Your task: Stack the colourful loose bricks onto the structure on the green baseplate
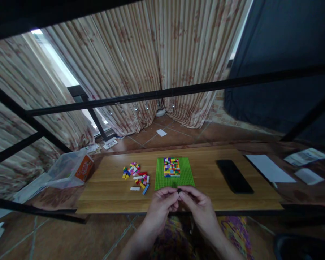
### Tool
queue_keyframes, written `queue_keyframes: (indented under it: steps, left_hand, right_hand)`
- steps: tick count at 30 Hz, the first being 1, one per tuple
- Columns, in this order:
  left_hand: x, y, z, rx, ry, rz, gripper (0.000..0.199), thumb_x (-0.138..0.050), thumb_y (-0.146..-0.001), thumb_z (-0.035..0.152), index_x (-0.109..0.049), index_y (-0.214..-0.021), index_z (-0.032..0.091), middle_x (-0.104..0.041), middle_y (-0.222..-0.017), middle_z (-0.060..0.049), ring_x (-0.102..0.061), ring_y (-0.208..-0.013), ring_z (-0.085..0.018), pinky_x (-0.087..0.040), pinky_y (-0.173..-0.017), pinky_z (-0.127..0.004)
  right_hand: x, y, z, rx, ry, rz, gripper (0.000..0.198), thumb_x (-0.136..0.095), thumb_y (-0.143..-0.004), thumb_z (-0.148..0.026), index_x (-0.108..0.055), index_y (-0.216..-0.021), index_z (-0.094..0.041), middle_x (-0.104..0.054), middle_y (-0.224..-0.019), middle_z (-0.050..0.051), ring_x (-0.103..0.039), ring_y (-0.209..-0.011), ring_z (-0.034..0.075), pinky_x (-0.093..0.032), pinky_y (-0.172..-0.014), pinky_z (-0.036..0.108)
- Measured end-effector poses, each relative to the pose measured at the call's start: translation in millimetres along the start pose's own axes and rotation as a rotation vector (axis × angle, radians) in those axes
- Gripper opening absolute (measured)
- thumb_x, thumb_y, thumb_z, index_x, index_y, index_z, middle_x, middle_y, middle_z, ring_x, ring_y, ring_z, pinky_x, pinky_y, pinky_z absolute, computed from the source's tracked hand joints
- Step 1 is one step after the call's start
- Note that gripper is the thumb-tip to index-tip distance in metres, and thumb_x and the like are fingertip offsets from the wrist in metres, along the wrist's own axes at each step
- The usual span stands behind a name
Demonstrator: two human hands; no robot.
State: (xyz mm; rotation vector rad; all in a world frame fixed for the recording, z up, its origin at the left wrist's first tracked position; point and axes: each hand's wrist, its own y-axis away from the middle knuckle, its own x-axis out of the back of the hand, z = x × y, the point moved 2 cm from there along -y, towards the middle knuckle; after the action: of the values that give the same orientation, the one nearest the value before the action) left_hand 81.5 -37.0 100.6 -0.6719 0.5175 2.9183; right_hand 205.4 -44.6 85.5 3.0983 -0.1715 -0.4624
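My left hand (164,202) and my right hand (196,202) meet at the front of the table, fingertips pinched together. Between them is a small black piece (179,190), mostly covered by the fingers; it looks like a toy brick, though its shape is too small to tell. Just beyond the fingertips lies a green baseplate (188,173). A square block of many-coloured building bricks (172,167) stands on the plate, toward its far edge. Left of the plate, loose bricks (137,175) of several colours lie in a scattered pile on the wood.
A black phone-like slab (234,176) lies on the right of the wooden table (105,195). White paper (269,168) is past the table's right end. A clear plastic box (67,169) with an orange label stands off the left end. Black metal bars (151,95) cross beyond the table.
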Motion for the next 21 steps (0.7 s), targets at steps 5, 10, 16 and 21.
queue_keyframes:
  steps: [5, 10, 16, 21]
  left_hand:
    - [-7.8, -25.4, -0.9, -0.079, -0.18, 0.014, 0.026, -0.078, -0.066, 0.037, -0.069, -0.071, 0.014, -0.064, -0.062, -0.001, -0.049, -0.051, -0.008, -0.04, -0.054, -0.021]
    - [23.4, -76.2, 21.5, -0.365, -0.45, 0.189, 0.016, -0.07, -0.076, 0.033, -0.071, -0.083, 0.018, -0.07, -0.08, -0.002, -0.061, -0.077, -0.015, -0.046, -0.073, -0.025]
    - [46.9, -159.2, 43.6, -0.438, -0.722, 0.108, 0.019, -0.061, -0.082, 0.027, -0.069, -0.098, 0.02, -0.071, -0.1, -0.004, -0.063, -0.094, -0.018, -0.046, -0.082, -0.027]
    - [34.9, -201.2, 36.9, -0.328, -0.75, -0.088, 0.022, -0.054, -0.086, 0.025, -0.067, -0.102, 0.018, -0.072, -0.096, -0.005, -0.065, -0.092, -0.018, -0.048, -0.086, -0.029]
  right_hand:
    - [17.7, -25.1, -1.2, 0.056, 0.111, 0.029, 0.024, -0.074, -0.07, -0.04, -0.075, -0.084, -0.021, -0.073, -0.076, 0.004, -0.066, -0.069, 0.018, -0.053, -0.067, 0.03]
    - [39.2, -100.9, -0.1, 0.204, 0.457, 0.063, 0.024, -0.064, -0.078, -0.039, -0.075, -0.088, -0.02, -0.074, -0.089, 0.007, -0.066, -0.082, 0.022, -0.052, -0.078, 0.036]
    - [36.2, -177.4, 9.3, 0.305, 0.798, -0.079, 0.024, -0.052, -0.086, -0.028, -0.074, -0.094, -0.021, -0.073, -0.097, 0.006, -0.067, -0.089, 0.02, -0.049, -0.084, 0.035]
    - [23.6, -190.2, 14.0, 0.32, 0.89, -0.225, 0.025, -0.05, -0.087, -0.023, -0.073, -0.096, -0.021, -0.071, -0.098, 0.006, -0.065, -0.09, 0.019, -0.048, -0.084, 0.033]
